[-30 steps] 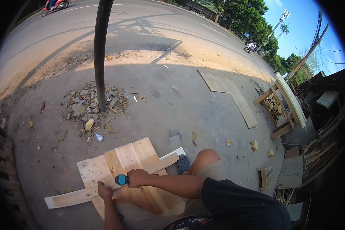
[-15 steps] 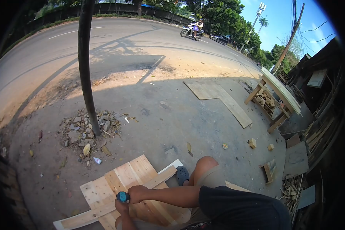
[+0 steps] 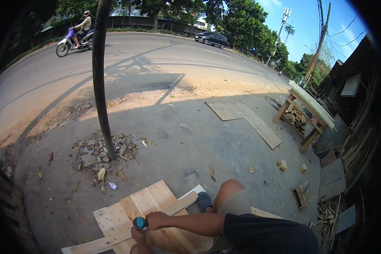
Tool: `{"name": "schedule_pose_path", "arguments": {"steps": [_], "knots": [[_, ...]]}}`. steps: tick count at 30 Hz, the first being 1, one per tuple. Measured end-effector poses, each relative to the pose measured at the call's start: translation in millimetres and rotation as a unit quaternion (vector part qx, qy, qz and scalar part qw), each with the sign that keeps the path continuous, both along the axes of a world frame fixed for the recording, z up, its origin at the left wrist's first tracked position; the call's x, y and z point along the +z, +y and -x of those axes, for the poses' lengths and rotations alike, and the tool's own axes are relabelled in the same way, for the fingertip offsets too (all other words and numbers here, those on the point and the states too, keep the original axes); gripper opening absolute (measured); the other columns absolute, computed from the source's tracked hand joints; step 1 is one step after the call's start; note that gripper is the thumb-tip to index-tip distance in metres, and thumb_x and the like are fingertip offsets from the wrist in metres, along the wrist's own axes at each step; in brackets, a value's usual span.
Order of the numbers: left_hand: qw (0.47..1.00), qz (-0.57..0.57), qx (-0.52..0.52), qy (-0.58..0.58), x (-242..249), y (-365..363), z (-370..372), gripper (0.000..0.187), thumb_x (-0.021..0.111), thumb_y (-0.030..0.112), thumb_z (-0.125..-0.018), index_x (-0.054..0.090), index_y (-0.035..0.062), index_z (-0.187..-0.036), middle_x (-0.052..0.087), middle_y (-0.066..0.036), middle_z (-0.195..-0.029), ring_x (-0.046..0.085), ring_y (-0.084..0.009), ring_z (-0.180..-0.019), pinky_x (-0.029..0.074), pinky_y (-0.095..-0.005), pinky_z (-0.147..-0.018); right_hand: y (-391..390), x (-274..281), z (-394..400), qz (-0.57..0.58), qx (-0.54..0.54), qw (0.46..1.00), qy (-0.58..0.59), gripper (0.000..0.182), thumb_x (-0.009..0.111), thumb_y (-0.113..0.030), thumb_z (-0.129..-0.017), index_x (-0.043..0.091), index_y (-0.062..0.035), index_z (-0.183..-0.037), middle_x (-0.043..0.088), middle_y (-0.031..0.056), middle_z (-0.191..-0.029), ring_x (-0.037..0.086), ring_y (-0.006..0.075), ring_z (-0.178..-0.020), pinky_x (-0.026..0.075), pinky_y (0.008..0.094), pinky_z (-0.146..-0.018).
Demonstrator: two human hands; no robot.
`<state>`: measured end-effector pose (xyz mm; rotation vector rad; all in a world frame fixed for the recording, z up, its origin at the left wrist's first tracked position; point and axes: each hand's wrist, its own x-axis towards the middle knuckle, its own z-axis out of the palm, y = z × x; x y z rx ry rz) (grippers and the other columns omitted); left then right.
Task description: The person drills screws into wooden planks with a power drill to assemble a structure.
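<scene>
My right hand (image 3: 157,221) is wrapped round a short teal-and-black hand tool (image 3: 139,222), its teal end pointing left; the exact kind does not show. Close below it, my left hand (image 3: 138,235) is closed near the tool and over a long wooden strip (image 3: 183,205). What the left fingers hold is hidden. The strip lies diagonally across a panel of joined pale planks (image 3: 148,197) on the ground, dotted with small dark marks. A white board edge (image 3: 194,191) shows beside the strip's upper end. My bent knee (image 3: 231,188) and a clog (image 3: 204,202) are to the right.
A dark pole (image 3: 100,84) rises from rubble (image 3: 93,154) ahead on the left. An L-shaped sheet (image 3: 249,125) lies on the concrete. At right are a wooden bench (image 3: 311,106), small blocks (image 3: 282,165) and scrap wood. A motorcycle (image 3: 74,41) and dark car (image 3: 211,39) are on the road.
The view has shifted slightly, so the panel and hands appear a little lower and to the right. The motorcycle has passed leftward along the road, and the dark car has come nearer.
</scene>
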<state>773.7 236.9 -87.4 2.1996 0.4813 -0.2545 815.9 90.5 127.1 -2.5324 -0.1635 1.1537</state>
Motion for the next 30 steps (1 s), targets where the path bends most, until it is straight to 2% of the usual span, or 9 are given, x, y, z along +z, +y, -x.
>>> {"name": "schedule_pose_path", "arguments": {"steps": [14,17,21,23,24,25,26,28,30], "knots": [[0.998,-0.027,-0.027,-0.054,-32.9,5.6,-0.4,0.015,0.071,0.01,-0.075,0.071,0.0049,-0.09,0.065,-0.019,-0.091,0.063,-0.0386,-0.088,0.05,-0.0461,-0.079,0.3,42.0,19.1,-0.004,-0.019,0.999,-0.028,0.046,0.069,-0.038,-0.071,0.071,-0.0013,-0.098,0.072,0.0189,-0.095,0.071,0.0311,-0.091,0.055,0.0402,-0.081],[0.997,-0.021,-0.038,-0.065,-36.6,5.3,1.4,0.015,0.072,0.011,-0.074,0.073,0.0067,-0.089,0.065,-0.017,-0.093,0.063,-0.037,-0.089,0.051,-0.0456,-0.08,2.1,30.9,11.4,0.031,0.0,0.999,0.018,0.054,0.071,-0.048,-0.074,0.07,-0.0032,-0.103,0.071,0.0189,-0.101,0.069,0.0334,-0.097,0.054,0.0434,-0.085],[0.998,-0.032,-0.028,-0.053,-4.8,2.6,0.4,0.013,0.078,0.018,-0.073,0.076,0.0116,-0.084,0.065,-0.012,-0.092,0.062,-0.0312,-0.093,0.051,-0.0437,-0.083,19.6,62.9,-0.8,0.079,0.067,0.995,-0.002,0.058,0.072,-0.056,-0.075,0.071,-0.0048,-0.102,0.071,0.0193,-0.101,0.069,0.0339,-0.096,0.053,0.0434,-0.084],[0.999,-0.035,-0.036,-0.015,4.6,4.4,-2.2,0.017,0.075,0.025,-0.08,0.076,0.0125,-0.091,0.064,-0.012,-0.094,0.061,-0.0302,-0.094,0.05,-0.0435,-0.083,30.7,69.8,-7.4,0.087,0.071,0.993,-0.022,0.06,0.07,-0.058,-0.077,0.071,-0.0034,-0.101,0.072,0.0203,-0.095,0.069,0.035,-0.092,0.053,0.0413,-0.082],[0.999,-0.03,-0.016,-0.037,-4.7,1.7,-0.2,0.022,0.073,0.03,-0.083,0.075,0.0121,-0.094,0.063,-0.012,-0.096,0.06,-0.0302,-0.095,0.05,-0.0431,-0.084,32.8,61.6,-9.9,0.041,0.062,0.996,-0.05,0.053,0.074,-0.051,-0.079,0.07,-0.0025,-0.098,0.071,0.0156,-0.083,0.071,0.027,-0.076,0.054,0.0368,-0.07],[1.0,-0.001,0.0,-0.006,40.8,11.1,1.1,0.026,0.071,0.035,-0.084,0.075,0.0115,-0.094,0.063,-0.012,-0.097,0.06,-0.0303,-0.097,0.05,-0.0431,-0.085,40.9,61.7,-12.4,-0.025,0.039,0.998,-0.045,0.045,0.075,-0.045,-0.081,0.069,-0.0028,-0.095,0.068,0.0113,-0.077,0.067,0.0213,-0.067,0.052,0.034,-0.064],[0.999,0.032,-0.007,-0.037,13.5,4.3,1.3,0.029,0.069,0.039,-0.085,0.074,0.0108,-0.092,0.063,-0.012,-0.097,0.06,-0.03,-0.099,0.049,-0.0431,-0.085,51.7,63.8,-12.3,-0.089,0.002,0.995,-0.04,0.038,0.076,-0.039,-0.082,0.068,-0.0031,-0.092,0.066,0.007,-0.07,0.063,0.0155,-0.058,0.05,0.0313,-0.057],[0.996,0.083,-0.005,-0.036,-6.1,-5.8,1.2,0.034,0.062,0.044,-0.09,0.071,0.0116,-0.095,0.064,-0.013,-0.095,0.062,-0.0312,-0.099,0.05,-0.0459,-0.084,79.1,57.3,-16.1,-0.125,-0.048,0.991,0.014,0.027,0.077,-0.029,-0.085,0.064,-0.005,-0.086,0.059,0.0009,-0.064,0.053,0.0086,-0.051,0.045,0.0274,-0.049],[0.991,0.132,-0.034,0.003,-8.5,-8.1,-1.5,0.033,0.06,0.04,-0.091,0.069,0.011,-0.103,0.068,-0.015,-0.097,0.065,-0.0324,-0.097,0.051,-0.0475,-0.083,102.4,37.3,-16.9,-0.155,-0.021,0.987,0.023,0.026,0.077,-0.028,-0.085,0.063,-0.005,-0.084,0.059,0.001,-0.063,0.054,0.0097,-0.05,0.044,0.028,-0.048]]}}
